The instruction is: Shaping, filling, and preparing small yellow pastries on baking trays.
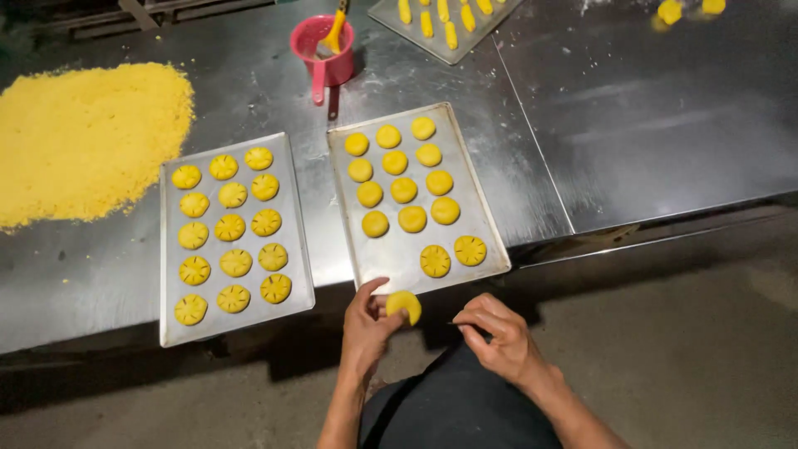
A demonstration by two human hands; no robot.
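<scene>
Left hand [368,320] pinches a yellow dough disc [404,304] by its rim, just below the near tray [399,259]. Right hand [495,333] grips a thin dark blade [457,323]. Dough looks soft, light, easily dented; edge hold seems safest.

Two hands are in view, the left hand [366,320] and the right hand [495,333]. Three metal trays lie on the table. The left tray [170,328] carries fifteen yellow dough rounds. The middle tray [399,258] carries fourteen, two of them scored. The far tray [391,17] shows six yellow pieces. One dough round [405,305] sits in the left hand. There is one pink cup [322,46] and one heap of yellow crumbs [83,137].
</scene>
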